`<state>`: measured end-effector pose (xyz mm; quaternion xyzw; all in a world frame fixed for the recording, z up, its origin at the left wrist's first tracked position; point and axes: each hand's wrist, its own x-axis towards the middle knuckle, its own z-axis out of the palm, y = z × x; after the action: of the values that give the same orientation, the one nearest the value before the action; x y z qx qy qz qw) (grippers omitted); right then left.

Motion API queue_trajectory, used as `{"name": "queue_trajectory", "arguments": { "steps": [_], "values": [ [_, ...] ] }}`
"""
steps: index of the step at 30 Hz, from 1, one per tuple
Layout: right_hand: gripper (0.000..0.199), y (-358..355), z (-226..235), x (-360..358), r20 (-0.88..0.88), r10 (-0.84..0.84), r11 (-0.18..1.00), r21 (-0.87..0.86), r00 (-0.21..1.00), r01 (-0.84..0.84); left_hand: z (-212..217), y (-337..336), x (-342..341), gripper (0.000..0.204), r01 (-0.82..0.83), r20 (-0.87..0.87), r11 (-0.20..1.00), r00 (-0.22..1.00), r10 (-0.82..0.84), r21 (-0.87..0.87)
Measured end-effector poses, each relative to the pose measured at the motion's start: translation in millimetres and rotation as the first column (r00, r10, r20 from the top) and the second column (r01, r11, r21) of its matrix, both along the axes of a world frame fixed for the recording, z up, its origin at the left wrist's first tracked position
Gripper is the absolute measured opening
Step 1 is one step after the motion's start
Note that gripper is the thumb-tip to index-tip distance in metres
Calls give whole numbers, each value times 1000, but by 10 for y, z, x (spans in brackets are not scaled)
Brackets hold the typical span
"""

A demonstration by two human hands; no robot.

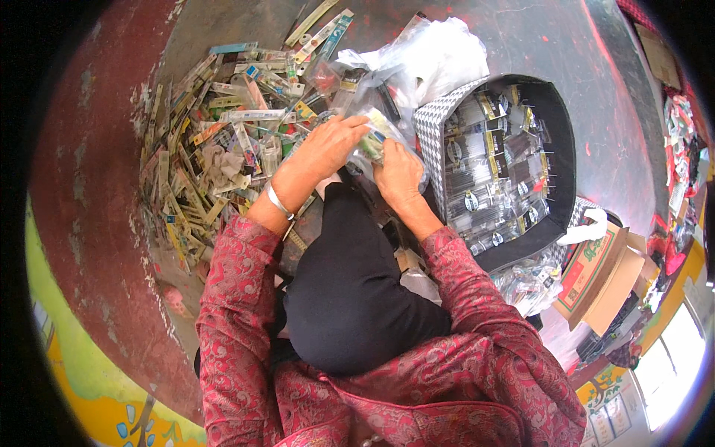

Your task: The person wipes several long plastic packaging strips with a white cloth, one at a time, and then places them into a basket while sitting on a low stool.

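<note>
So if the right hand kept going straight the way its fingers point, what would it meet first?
The right hand points up and slightly left, already at the clear plastic packet both hands hold. Beyond that, probably the crumpled clear plastic bag, though depth is unclear.

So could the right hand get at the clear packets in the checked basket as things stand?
Probably yes. The right hand is beside the checked basket, whose top is open above the clear packets, but both hands are holding a small clear plastic bag.
</note>
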<state>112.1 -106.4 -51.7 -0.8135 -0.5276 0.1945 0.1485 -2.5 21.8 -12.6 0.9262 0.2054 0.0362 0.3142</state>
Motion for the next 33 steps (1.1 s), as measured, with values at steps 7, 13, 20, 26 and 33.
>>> {"name": "queue_trajectory", "arguments": {
  "steps": [7,13,20,26,33],
  "values": [
    [19,-9,-270,17,168,148,947,-309,975,-90,58,50,-23,42,-30,-141,999,989,33,27],
    [37,131,-266,19,82,40,965,-261,996,-17,78,-74,20,33,27,24,996,999,-29,80],
    [43,61,-30,133,-77,134,983,-117,988,-142,-102,85,-79,46,-47,-5,996,999,47,74],
    [44,-404,92,232,27,286,929,-251,958,-271,-2,134,-21,44,-68,-36,997,997,69,23],
    [15,-611,425,295,-172,662,590,-479,729,-649,198,101,186,41,-52,9,999,999,52,5]
  ]
}}
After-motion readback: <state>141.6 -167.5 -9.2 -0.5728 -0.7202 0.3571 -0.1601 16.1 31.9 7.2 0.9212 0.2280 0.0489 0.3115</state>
